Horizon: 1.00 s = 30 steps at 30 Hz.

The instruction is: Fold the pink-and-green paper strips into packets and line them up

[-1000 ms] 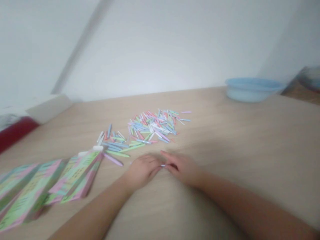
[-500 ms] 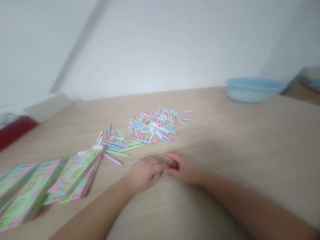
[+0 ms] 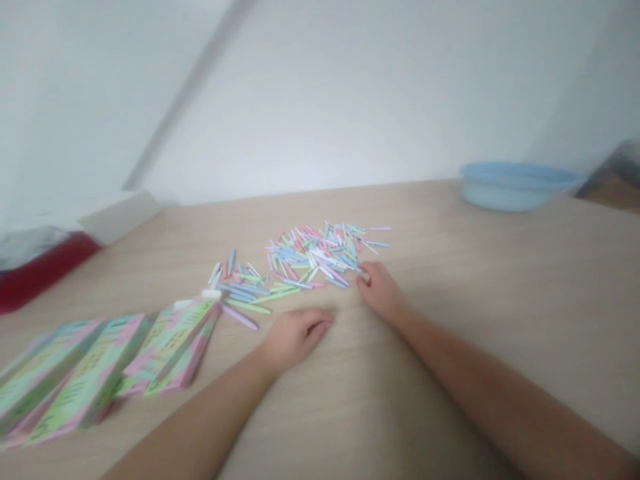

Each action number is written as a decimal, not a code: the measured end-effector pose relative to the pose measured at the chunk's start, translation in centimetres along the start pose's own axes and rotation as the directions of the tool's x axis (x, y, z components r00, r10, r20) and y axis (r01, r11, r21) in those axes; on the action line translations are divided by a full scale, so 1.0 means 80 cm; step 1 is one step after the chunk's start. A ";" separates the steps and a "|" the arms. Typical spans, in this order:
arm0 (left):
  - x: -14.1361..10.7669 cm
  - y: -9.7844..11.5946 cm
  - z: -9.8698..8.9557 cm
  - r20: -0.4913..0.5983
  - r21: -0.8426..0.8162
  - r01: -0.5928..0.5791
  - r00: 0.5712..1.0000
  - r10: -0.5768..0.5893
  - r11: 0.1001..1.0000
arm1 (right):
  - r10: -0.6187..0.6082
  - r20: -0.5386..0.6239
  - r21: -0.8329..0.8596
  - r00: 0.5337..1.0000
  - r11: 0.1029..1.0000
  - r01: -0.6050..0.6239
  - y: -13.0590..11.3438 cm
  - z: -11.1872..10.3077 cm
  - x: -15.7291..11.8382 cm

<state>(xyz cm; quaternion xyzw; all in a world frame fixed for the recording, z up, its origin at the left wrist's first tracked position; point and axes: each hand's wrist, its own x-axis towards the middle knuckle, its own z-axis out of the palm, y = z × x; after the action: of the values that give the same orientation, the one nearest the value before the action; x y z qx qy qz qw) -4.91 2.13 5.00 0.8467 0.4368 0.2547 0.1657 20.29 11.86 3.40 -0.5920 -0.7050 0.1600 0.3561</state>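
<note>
A loose pile of pastel pen-like sticks [image 3: 313, 257] in blue, green, pink, purple and white lies mid-table. My right hand [image 3: 381, 290] is at the pile's right edge, thumb and index finger brought together beside the sticks. Whatever is between those fingertips is too blurred to name. Nearer to me, my left hand [image 3: 297, 337] rests low over the table with its fingers curled and the thumb against them. Its grip hides anything inside. Left of that hand lie a purple stick [image 3: 240, 315] and several blue and green ones.
Printed pink-and-green flat boxes [image 3: 170, 340] overlap at the left on the wooden table [image 3: 450, 267]. A blue plastic basin [image 3: 515, 190] stands at the back right. Back left are a dark red object [image 3: 50, 270] and a pale box [image 3: 120, 217], close to the white wall.
My two hands, together at the fingertips before, are now apart. The right hand has moved forward and right to the pile. My left stays near its place. The view has shifted slightly.
</note>
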 end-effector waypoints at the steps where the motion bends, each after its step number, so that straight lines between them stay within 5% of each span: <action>1: 0.000 0.000 0.000 -0.004 -0.003 0.006 1.000 -0.006 1.000 | -0.007 -0.005 -0.026 1.000 1.000 0.007 0.001 -0.001 0.008; 8: 0.000 0.000 0.000 -0.031 0.004 0.029 0.999 -0.029 1.000 | 0.042 0.053 -0.169 0.998 0.985 -0.033 0.007 0.001 0.053; 17: 0.001 -0.002 0.000 -0.068 -0.044 0.069 0.995 -0.072 0.997 | 0.081 0.041 -0.168 0.996 0.983 -0.073 0.009 -0.006 0.044; 24: 0.011 -0.031 0.011 -0.213 -0.546 0.157 0.924 -0.318 0.823 | 0.091 0.120 0.011 0.989 0.996 -0.093 -0.011 -0.023 -0.040; 30: 0.024 -0.041 0.008 -0.292 -0.689 0.124 0.854 -0.430 0.714 | -0.032 0.285 0.151 0.958 0.989 -0.012 -0.046 -0.023 -0.112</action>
<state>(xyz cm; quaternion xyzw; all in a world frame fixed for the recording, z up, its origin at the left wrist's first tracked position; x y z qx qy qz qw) -5.79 5.49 3.39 0.5798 0.4719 0.5421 0.3838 19.35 2.13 4.25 -0.5305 -0.7379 0.2951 0.2949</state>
